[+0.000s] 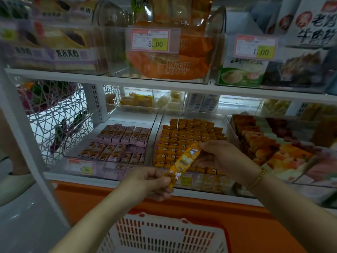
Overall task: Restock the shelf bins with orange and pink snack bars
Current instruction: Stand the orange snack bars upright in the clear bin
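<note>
An orange snack bar (184,161) is held slanted in front of the lower shelf. My left hand (151,181) grips its near, lower end. My right hand (220,157) pinches its far, upper end just over the front of the clear bin of orange bars (189,136). That bin holds several rows of orange bars. To its left sits the clear bin of pink bars (118,145), with several rows of pink bars inside.
A red and white plastic basket (164,234) sits below my arms. Right of the orange bin is a bin of mixed wrapped snacks (273,143). The upper shelf (164,84) carries clear bins with price tags. A white wire rack (54,115) stands at the left.
</note>
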Tool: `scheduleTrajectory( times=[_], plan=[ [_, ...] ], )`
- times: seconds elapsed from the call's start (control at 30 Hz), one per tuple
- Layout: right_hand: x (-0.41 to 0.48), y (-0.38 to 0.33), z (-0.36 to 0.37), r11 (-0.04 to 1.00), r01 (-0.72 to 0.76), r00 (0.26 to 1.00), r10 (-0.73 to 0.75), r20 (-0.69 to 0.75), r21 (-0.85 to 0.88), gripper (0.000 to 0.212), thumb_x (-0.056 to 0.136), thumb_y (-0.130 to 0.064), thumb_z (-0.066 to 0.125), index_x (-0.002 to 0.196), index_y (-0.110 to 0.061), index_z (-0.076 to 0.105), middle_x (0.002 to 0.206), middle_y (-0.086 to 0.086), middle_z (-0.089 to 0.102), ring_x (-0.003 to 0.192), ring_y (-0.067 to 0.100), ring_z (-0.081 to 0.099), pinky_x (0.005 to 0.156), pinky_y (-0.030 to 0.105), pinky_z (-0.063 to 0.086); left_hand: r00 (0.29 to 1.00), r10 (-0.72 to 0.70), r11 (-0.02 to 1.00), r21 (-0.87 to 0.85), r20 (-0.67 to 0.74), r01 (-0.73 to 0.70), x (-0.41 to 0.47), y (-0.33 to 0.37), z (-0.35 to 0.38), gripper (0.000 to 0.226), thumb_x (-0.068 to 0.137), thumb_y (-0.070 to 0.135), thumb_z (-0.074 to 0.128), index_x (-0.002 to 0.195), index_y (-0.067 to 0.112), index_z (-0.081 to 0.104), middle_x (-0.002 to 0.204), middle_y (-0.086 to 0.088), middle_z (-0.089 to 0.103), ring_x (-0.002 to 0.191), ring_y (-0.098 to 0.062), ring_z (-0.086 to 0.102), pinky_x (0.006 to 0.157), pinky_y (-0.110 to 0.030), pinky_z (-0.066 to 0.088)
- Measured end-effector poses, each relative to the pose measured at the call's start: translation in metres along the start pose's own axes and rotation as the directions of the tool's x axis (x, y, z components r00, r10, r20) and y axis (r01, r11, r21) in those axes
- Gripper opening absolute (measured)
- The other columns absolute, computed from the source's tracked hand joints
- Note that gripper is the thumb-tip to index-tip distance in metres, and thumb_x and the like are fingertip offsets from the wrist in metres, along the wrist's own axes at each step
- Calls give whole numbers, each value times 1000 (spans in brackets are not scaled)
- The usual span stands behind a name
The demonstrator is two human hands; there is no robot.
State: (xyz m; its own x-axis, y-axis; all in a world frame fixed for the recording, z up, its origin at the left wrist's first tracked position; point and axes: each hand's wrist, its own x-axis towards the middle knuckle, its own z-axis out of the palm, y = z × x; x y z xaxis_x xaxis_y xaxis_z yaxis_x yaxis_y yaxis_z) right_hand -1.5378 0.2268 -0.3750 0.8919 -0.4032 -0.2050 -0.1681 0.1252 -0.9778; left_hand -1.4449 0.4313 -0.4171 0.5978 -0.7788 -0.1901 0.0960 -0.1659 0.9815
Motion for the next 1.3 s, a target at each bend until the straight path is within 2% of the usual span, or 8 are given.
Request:
scheduleTrajectory(
  times=[0.2,0.47,0.57,0.67,0.83,1.07,1.2,1.3],
  plan=[
    [-8,-13,-20,999,-22,995,25,100,-35,16,94,-10,49,89,-1,61,79,15,71,66,19,69,59,22,58,999,0,1000,-12,36,0,4,-1,0,19,86,15,59,78,7,75,83,-17,73,73,-22,71,61,-23,55],
    [1,1,-23,993,-13,989,30,143,-117,39,79,-31,62,107,-4,60,94,13,72,74,20,70,66,25,58,998,67,988,140,-15,-64,6,-6,3,22,92,12,54,82,11,73,79,-6,74,77,-17,71,64,-19,54],
    [4,6,-19,971,11,988,26,152,-239,43,70,-26,71,109,-11,60,92,9,72,75,20,69,74,29,59,1000,18,999,-46,-13,-19,7,-4,5,19,81,21,61,81,9,75,83,-11,74,81,-20,72,63,-21,55],
    [4,6,-16,986,31,978,4,210,-163,44,72,-16,70,113,-7,60,91,8,72,75,17,69,68,22,58,998,-65,969,-236,11,66,7,-2,5,28,71,26,62,83,4,74,88,-18,73,82,-22,72,61,-21,56],
    [-2,3,-21,991,116,924,-81,374,-71,34,75,6,64,107,-5,58,98,11,69,94,27,67,81,31,57,992,-118,910,-396,38,123,5,0,4,37,76,23,57,102,-1,66,98,-19,71,90,-26,71,66,-25,59],
    [-7,6,-17,965,253,843,-184,505,-72,39,76,25,52,90,-10,60,106,10,67,90,17,66,68,24,54,912,-208,734,-560,354,385,-3,3,9,37,78,21,56,97,-6,72,109,-31,64,78,-32,72,58,-30,60],
    [-4,9,-14,970,239,897,-203,392,-44,37,75,16,58,99,-12,64,114,17,64,100,25,66,76,31,57,961,-157,774,-575,230,264,-3,5,13,29,72,15,61,88,-4,74,100,-29,68,77,-32,72,57,-29,60],
    [6,20,-11,995,82,983,-90,163,51,29,87,6,53,112,-7,61,115,19,65,99,26,67,74,28,58,998,-48,908,-415,30,56,4,6,13,37,70,17,65,104,1,69,102,-15,72,89,-24,71,73,-25,59]
  ],
)
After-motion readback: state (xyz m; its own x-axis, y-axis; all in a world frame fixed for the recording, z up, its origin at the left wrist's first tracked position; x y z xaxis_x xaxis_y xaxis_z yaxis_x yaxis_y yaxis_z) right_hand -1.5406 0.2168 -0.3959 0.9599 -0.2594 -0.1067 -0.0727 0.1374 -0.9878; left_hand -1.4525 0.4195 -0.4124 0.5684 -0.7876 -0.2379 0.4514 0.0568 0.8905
